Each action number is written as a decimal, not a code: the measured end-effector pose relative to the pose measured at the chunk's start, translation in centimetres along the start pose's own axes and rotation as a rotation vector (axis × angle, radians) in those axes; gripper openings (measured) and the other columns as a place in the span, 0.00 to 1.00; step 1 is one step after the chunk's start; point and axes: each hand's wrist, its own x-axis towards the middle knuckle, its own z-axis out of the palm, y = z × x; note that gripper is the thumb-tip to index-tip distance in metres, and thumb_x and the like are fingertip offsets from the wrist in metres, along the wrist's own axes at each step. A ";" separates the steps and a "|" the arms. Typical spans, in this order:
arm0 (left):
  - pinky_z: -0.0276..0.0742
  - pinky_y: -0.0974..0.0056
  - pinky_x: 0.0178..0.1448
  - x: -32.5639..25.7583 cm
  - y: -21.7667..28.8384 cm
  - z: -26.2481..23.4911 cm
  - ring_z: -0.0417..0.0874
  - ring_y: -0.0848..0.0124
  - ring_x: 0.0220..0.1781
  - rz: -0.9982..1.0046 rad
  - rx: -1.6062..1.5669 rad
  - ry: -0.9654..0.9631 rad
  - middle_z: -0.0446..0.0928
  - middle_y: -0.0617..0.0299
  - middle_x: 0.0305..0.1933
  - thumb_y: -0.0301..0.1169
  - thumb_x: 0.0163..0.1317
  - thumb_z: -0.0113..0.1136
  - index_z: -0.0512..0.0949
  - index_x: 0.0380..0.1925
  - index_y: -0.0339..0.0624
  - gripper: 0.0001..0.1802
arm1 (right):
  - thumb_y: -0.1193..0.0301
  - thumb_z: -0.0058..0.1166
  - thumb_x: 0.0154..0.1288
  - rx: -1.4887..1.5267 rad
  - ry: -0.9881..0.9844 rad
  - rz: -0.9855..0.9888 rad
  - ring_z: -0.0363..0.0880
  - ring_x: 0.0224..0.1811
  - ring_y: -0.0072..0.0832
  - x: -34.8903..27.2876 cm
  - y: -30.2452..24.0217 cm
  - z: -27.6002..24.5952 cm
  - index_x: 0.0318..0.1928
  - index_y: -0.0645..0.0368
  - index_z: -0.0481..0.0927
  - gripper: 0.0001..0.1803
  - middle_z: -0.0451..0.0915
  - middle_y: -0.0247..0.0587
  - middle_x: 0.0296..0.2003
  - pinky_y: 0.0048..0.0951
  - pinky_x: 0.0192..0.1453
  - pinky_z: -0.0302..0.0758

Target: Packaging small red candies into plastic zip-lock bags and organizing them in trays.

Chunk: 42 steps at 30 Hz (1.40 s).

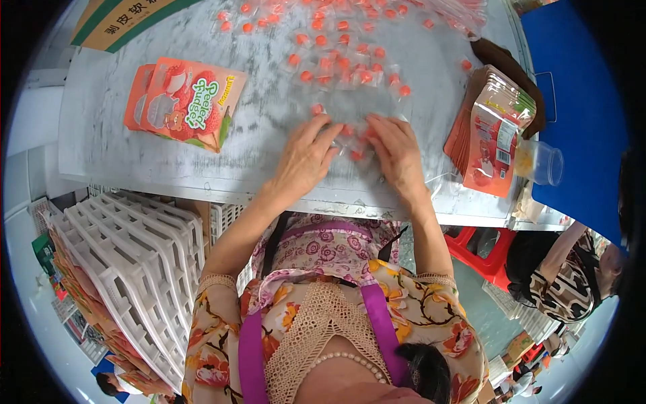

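Note:
My left hand [306, 153] and my right hand [397, 151] rest on the worn grey tabletop near its front edge. Between them lie a few red candies in clear wrappers [355, 138], slightly blurred. The fingers of both hands are bent and a little apart, their tips touching the wrappers from either side. Neither palm is closed round a candy. One more wrapped candy [317, 109] sits just beyond my left fingertips. Farther back, many similar candies [340, 62] are scattered over the table.
Flat red-pink pouches [192, 101] lie at the left, and a thick stack of pouches [491, 131] at the right beside a clear plastic jar [548, 163]. A cardboard box [128, 23] stands back left. White crates [134, 249] are stacked below, near a red stool [481, 256]. Another person [565, 276] sits at right.

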 end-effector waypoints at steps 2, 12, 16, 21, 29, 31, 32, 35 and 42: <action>0.73 0.52 0.59 -0.3 0.2 0.2 0.75 0.51 0.54 -0.006 -0.057 -0.037 0.72 0.50 0.55 0.24 0.54 0.66 0.75 0.55 0.39 0.26 | 0.79 0.59 0.61 0.127 0.014 0.112 0.79 0.50 0.38 -1.1 0.6 -0.8 0.52 0.63 0.80 0.17 0.82 0.44 0.49 0.33 0.54 0.76; 0.80 0.61 0.48 0.4 0.2 -1.8 0.82 0.56 0.45 -0.287 -0.352 -0.032 0.72 0.49 0.59 0.22 0.56 0.64 0.77 0.55 0.39 0.23 | 0.75 0.51 0.72 0.639 0.275 0.720 0.76 0.34 0.15 -3.4 0.9 -4.8 0.53 0.63 0.82 0.13 0.85 0.37 0.44 0.17 0.35 0.73; 0.74 0.55 0.60 1.8 -1.6 -2.5 0.74 0.51 0.58 -0.051 0.041 0.005 0.69 0.50 0.64 0.23 0.50 0.70 0.75 0.58 0.41 0.32 | 0.74 0.52 0.72 0.661 0.317 0.833 0.72 0.30 0.11 -4.6 1.3 -5.5 0.55 0.61 0.81 0.14 0.84 0.35 0.43 0.16 0.29 0.68; 0.69 0.55 0.66 2.1 -0.7 -3.3 0.68 0.52 0.66 -0.150 -0.118 -0.300 0.66 0.51 0.66 0.27 0.43 0.75 0.69 0.65 0.44 0.44 | 0.79 0.50 0.68 0.423 -0.103 0.807 0.73 0.31 0.12 -5.2 0.5 -7.0 0.60 0.61 0.77 0.20 0.82 0.31 0.36 0.16 0.34 0.71; 0.77 0.56 0.60 2.3 -0.1 -3.4 0.73 0.54 0.62 -0.173 -0.189 -0.439 0.62 0.51 0.68 0.26 0.39 0.77 0.68 0.66 0.46 0.48 | 0.79 0.51 0.64 0.212 -0.463 0.477 0.80 0.25 0.37 -2.8 -1.8 -3.4 0.70 0.50 0.66 0.32 0.78 0.48 0.22 0.36 0.36 0.75; 0.77 0.55 0.60 1.6 0.0 -3.3 0.78 0.51 0.58 -0.187 -0.174 -0.440 0.62 0.47 0.67 0.24 0.42 0.75 0.70 0.63 0.42 0.43 | 0.79 0.51 0.64 0.174 -0.434 0.432 0.81 0.24 0.37 -2.8 -1.8 -3.2 0.69 0.51 0.66 0.32 0.78 0.49 0.22 0.36 0.35 0.75; 0.77 0.55 0.60 1.3 0.1 -3.6 0.78 0.51 0.58 -0.188 -0.173 -0.441 0.62 0.47 0.67 0.24 0.42 0.75 0.70 0.63 0.42 0.43 | 0.79 0.51 0.64 0.176 -0.434 0.432 0.81 0.24 0.37 -2.9 -1.9 -3.4 0.69 0.51 0.66 0.32 0.78 0.49 0.22 0.36 0.35 0.75; 0.76 0.53 0.61 1.2 0.5 -4.5 0.74 0.51 0.62 -0.244 -0.177 -0.486 0.63 0.48 0.67 0.26 0.45 0.74 0.71 0.63 0.44 0.40 | 0.79 0.51 0.65 0.264 -0.445 0.527 0.80 0.24 0.35 -3.1 -2.1 -4.1 0.69 0.51 0.67 0.31 0.78 0.47 0.22 0.35 0.35 0.75; 0.67 0.53 0.66 3.2 1.2 -2.4 0.69 0.55 0.61 0.110 0.057 -0.263 0.68 0.53 0.63 0.28 0.50 0.70 0.77 0.57 0.47 0.30 | 0.78 0.52 0.65 0.257 -0.424 0.530 0.79 0.23 0.31 -3.9 -2.5 -4.7 0.64 0.55 0.72 0.26 0.78 0.43 0.21 0.32 0.34 0.75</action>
